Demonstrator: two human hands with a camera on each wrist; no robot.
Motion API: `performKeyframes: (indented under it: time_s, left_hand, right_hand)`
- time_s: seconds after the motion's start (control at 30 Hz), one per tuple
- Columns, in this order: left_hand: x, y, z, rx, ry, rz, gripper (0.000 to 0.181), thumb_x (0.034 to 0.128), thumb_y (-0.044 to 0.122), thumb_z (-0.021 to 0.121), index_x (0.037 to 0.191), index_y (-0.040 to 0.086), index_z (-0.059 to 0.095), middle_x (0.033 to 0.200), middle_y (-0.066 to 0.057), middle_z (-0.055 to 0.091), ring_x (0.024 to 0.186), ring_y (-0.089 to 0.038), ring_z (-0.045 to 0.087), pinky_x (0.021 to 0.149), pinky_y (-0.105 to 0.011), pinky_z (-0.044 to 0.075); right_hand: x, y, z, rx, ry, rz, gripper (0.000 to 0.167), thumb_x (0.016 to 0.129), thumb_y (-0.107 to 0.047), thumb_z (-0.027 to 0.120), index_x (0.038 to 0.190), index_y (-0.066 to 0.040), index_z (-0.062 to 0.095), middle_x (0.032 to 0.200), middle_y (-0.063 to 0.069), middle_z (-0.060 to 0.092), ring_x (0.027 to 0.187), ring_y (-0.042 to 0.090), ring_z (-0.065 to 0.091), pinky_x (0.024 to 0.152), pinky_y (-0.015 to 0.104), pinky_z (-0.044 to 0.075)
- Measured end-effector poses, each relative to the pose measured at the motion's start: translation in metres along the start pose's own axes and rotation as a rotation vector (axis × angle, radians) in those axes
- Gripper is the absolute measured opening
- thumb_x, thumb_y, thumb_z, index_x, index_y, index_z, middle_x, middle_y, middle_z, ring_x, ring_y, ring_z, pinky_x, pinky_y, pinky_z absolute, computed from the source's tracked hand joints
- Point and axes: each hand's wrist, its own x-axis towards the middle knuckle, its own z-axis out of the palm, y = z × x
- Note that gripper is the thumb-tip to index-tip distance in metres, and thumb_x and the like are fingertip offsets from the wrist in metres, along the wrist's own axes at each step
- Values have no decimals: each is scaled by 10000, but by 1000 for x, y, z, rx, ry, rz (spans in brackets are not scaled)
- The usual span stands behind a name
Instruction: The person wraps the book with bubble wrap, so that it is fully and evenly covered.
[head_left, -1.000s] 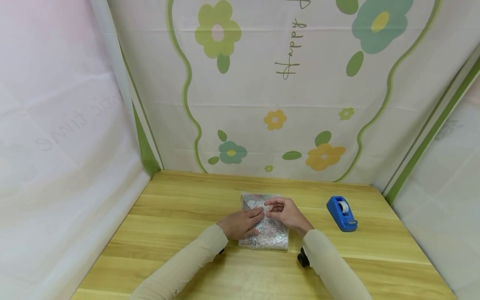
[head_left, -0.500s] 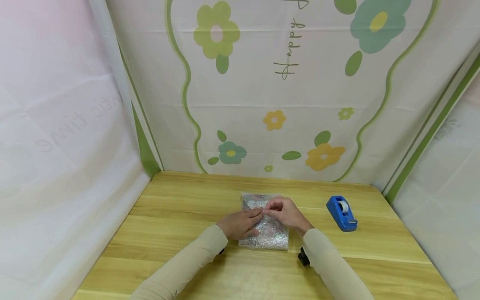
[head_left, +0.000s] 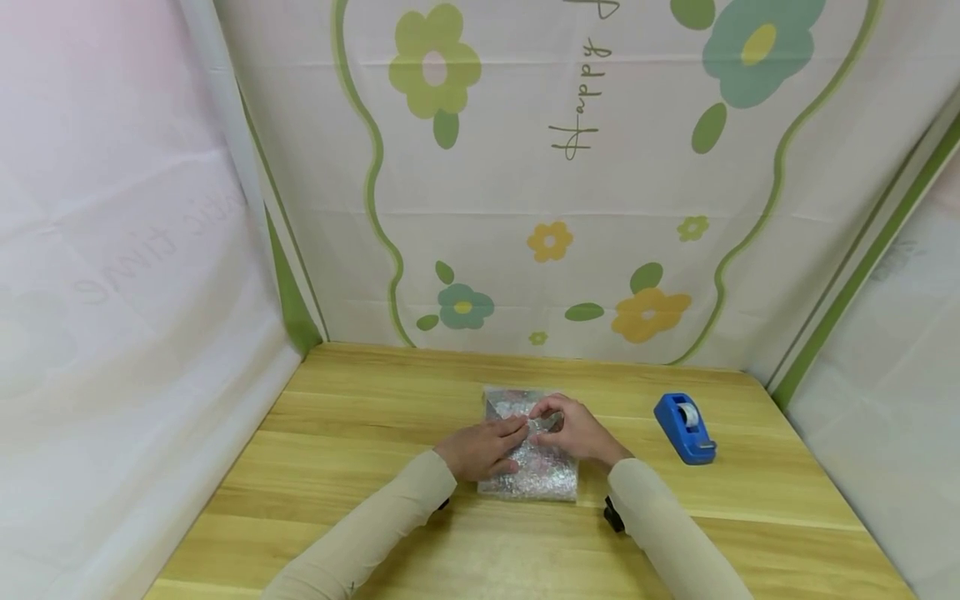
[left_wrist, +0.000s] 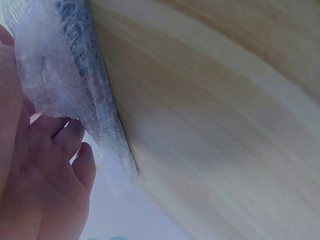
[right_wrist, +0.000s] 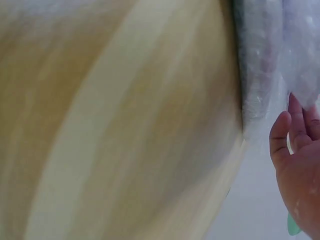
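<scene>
On the wooden table lies a flat package point(head_left: 538, 477) done up in clear bubble wrap, with pinkish and grey patches showing through. Across its left part rests my left hand point(head_left: 483, 448), fingers extended over the wrap. My right hand point(head_left: 581, 432) is bent over the upper right part, its index fingertip close to the left fingertips and its thumb apart from it. Nothing shows between that thumb and finger. In the left wrist view, loose bubble wrap point(left_wrist: 47, 65) hides part of the left fingers; in the right wrist view, wrap point(right_wrist: 262, 60) stands beside the right hand's fingers.
To the right of the package stands a blue tape dispenser point(head_left: 686, 429) with a roll of clear tape. The wooden table point(head_left: 337, 467) is bounded by a flower-printed cloth point(head_left: 480, 192) at the back and pale cloths at both sides.
Half a second ago my right thumb and index finger met near the left fingertips; now the thumb has moved away from the index finger. The left hand and package stay put.
</scene>
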Motion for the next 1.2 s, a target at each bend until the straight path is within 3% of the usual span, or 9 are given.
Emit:
performKeyframes:
  time_s: [0.4,0.5,0.73,0.93,1.2]
  left_hand:
    - [-2,2,-2,6,4,10,683,1121,449,463,1676,89,294,1769,-71,246,1620,-222,308,1297,-378,348]
    - [-1,1,-1,-7,7,15,683,1122,441,467,1674,77,296,1768,-81,249,1619,-228,310,1297,-386,348]
    - [-1,2,-1,-19,-11,-6,696,1121,456,455,1684,90,270,1777,-63,222,1627,-217,288,1304,-385,335]
    - [-1,3,-2,-47,-18,-16,717,1124,461,448,1689,73,235,1781,-66,205,1632,-219,275,1311,-391,322]
    - [0,2,-1,-46,-14,-18,732,1123,455,456,1690,58,219,1777,-78,215,1636,-206,264,1315,-375,310]
  right_hand:
    - [-2,7,6,-29,13,-31,314,919,-193,848,1184,-123,694,1228,74,659,1119,245,634,839,270,570]
    - [-2,7,7,-24,13,-11,310,930,-193,837,1194,-121,691,1232,88,666,1124,256,637,847,273,564]
    - [-1,8,8,6,22,43,288,952,-212,816,1199,-133,692,1238,79,680,1156,262,640,970,430,572]
    - [2,7,9,-2,35,96,267,929,-215,833,1153,-164,697,1190,16,696,1125,199,649,952,342,567]
    - [6,0,6,-28,8,128,238,924,-185,838,1110,-130,700,1138,29,711,1085,186,668,944,362,586]
